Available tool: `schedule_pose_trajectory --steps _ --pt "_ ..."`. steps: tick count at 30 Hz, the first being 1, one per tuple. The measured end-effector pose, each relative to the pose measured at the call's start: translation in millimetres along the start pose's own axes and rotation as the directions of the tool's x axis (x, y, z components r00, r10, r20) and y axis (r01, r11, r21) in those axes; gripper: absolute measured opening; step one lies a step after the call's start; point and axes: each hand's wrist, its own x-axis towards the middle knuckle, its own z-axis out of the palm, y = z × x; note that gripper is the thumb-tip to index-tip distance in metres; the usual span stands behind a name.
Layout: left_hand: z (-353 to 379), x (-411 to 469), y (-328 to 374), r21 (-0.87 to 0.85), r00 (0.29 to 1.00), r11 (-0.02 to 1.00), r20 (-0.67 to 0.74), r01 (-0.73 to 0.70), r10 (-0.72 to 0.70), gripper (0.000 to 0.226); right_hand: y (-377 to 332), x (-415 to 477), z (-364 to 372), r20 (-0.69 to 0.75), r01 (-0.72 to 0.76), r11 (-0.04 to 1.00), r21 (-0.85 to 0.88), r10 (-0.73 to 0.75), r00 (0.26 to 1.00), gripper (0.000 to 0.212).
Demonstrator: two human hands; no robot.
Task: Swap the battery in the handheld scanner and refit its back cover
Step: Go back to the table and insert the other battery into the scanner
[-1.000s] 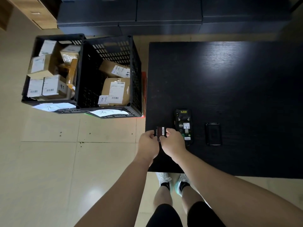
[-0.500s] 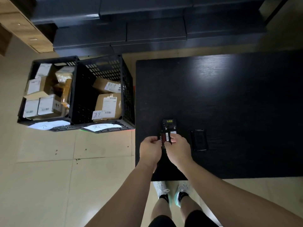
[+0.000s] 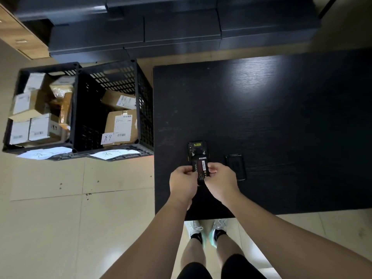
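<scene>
The handheld scanner (image 3: 197, 150) lies face down near the front left of the black table (image 3: 271, 117), its back uncovered. A black battery (image 3: 201, 170) with a red label and a barcode sticker sits over the scanner's lower half. My left hand (image 3: 183, 183) pinches the battery's left edge and my right hand (image 3: 220, 181) pinches its right edge. Whether the battery rests in the bay or is held just above it is unclear. The black back cover (image 3: 236, 167) lies flat on the table, just right of my right hand.
Two black plastic crates (image 3: 112, 150) with several cardboard parcels stand on the tiled floor left of the table, paper labels on their front rims. Dark cabinets (image 3: 171, 31) run along the far side. My legs and shoes (image 3: 207, 232) are at the table's front edge.
Both hands carried the battery from left of the scanner to over its open back. The camera view also shifted, so the table and crates sit lower in frame.
</scene>
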Motion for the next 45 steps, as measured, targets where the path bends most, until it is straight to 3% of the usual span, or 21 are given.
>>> schedule_pose_trajectory --steps 8,13,24,32,37,45 --pt "-7 -1 -7 0.151 0.985 0.977 0.108 -0.150 0.134 0.050 9 8 -6 0.086 0.044 0.996 0.080 -0.051 0.995 0.060" --pt "-5 -2 -11 0.222 0.971 0.947 0.112 -0.232 0.211 0.049 14 9 -8 0.084 0.052 0.996 0.072 -0.058 0.995 0.062" --pt "1 1 -16 0.248 0.965 0.933 0.081 -0.260 0.248 0.046 16 19 -8 0.094 0.088 0.995 0.049 -0.092 0.991 0.062" --pt "5 0 -17 0.253 0.957 0.924 0.040 -0.287 0.286 0.043 22 26 0 0.067 0.186 0.979 -0.088 -0.180 0.981 0.056" --pt "8 2 -22 0.300 0.939 0.894 0.017 -0.333 0.344 0.047 27 26 10 0.007 0.191 0.974 -0.118 -0.192 0.981 0.059" --pt "9 3 -23 0.266 0.946 0.912 -0.008 -0.311 0.325 0.056 23 28 3 0.052 0.205 0.968 -0.145 -0.200 0.978 0.056"
